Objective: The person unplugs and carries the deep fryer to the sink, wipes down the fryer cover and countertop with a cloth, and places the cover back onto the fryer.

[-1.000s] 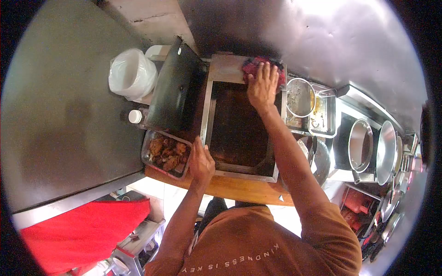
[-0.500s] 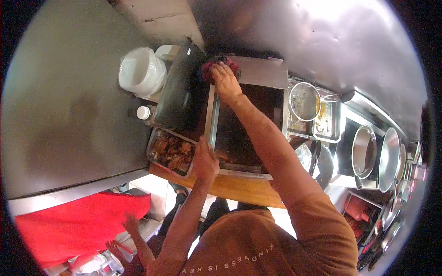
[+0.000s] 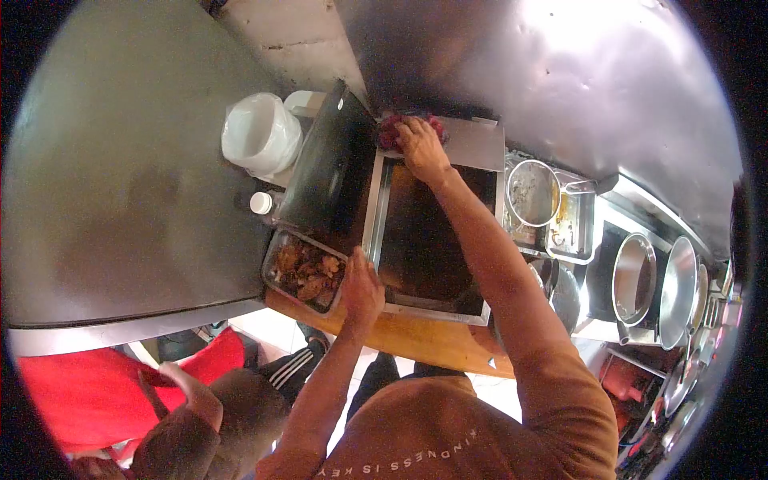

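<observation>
Cloth (image 3: 390, 134) and right hand (image 3: 424, 150) have slid rightward from the vat's (image 3: 432, 313) far-left corner, now covering part of its back ledge (image 3: 472, 138), left hand (image 3: 363, 290) at its left rim (image 3: 373, 210), either grip beyond my telling.

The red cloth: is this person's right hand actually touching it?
Touching: the head view shows the right hand on the red cloth, fingers over it, no visible gap.
</observation>
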`<state>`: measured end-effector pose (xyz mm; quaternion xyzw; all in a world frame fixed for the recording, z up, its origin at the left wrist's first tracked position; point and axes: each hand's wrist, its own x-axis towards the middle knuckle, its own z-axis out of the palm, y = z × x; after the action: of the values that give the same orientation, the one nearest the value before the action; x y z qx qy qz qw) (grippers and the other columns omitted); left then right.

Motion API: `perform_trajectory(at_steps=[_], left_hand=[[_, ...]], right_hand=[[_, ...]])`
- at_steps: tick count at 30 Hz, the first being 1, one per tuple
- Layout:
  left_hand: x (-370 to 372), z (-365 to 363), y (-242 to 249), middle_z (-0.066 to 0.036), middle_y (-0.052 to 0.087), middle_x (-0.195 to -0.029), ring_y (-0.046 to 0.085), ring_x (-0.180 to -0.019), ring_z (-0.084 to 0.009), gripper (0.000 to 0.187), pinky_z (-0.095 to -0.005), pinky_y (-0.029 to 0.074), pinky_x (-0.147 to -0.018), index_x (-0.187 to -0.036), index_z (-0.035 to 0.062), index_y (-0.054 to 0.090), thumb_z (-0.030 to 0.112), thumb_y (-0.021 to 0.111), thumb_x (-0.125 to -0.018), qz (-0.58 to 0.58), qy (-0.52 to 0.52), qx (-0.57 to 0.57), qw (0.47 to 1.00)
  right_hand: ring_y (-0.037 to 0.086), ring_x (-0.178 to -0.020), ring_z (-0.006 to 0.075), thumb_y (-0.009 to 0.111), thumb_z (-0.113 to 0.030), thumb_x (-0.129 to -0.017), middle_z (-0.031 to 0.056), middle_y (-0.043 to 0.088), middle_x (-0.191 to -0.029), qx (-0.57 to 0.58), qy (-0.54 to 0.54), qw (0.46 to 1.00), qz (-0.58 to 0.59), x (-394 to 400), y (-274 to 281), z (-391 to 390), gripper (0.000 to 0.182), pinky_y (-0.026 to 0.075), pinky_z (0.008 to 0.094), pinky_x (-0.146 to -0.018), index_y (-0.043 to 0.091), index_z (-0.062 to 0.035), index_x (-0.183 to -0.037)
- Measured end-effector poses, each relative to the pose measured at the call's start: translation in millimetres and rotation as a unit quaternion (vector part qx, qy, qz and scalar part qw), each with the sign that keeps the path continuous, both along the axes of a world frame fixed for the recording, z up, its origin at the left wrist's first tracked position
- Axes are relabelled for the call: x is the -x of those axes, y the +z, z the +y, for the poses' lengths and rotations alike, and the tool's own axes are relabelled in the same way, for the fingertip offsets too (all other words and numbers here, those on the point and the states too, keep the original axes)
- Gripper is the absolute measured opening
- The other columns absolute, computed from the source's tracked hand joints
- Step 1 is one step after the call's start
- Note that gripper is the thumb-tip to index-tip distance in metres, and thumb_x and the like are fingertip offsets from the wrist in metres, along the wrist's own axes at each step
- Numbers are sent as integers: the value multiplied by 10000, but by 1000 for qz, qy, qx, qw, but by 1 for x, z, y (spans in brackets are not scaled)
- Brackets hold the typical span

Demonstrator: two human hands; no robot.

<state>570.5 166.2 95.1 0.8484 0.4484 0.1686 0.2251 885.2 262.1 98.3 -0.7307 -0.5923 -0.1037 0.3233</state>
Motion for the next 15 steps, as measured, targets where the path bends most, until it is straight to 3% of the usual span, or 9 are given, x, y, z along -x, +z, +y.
perform_trajectory(at_steps=[7, 10, 15], left_hand=[[3, 1, -11, -334, 540, -1327, 538, -1227, -488, 470, -521, 450, -1039, -1419, -87, 426, 133, 506, -1012, 26, 7, -10, 1000], [1, -4, -11, -333, 543, -1335, 545, -1225, -481, 468, -519, 453, -1037, -1430, -69, 429, 135, 507, -1017, 19, 27, 9, 999], [-5, -5, -5, -322, 555, -1337, 570, -1209, -468, 472, -514, 469, -1020, -1448, -51, 422, 122, 508, -1017, 9, 49, 22, 998]], right_hand=[[535, -1268, 366, 621, -179, -951, 152, 558, -1391, 103, 68, 989, 76, -4, 0, 38, 401, 394, 462, -1114, 589, -84, -1340], [515, -1271, 382, 590, -198, -939, 160, 572, -1363, 106, 86, 988, 77, -20, 21, 2, 362, 386, 458, -1129, 610, -98, -1286], [502, -1321, 371, 621, -136, -927, 158, 568, -1395, 64, 41, 997, 13, -65, -1, -51, 438, 369, 478, -1142, 564, -74, -1356]])
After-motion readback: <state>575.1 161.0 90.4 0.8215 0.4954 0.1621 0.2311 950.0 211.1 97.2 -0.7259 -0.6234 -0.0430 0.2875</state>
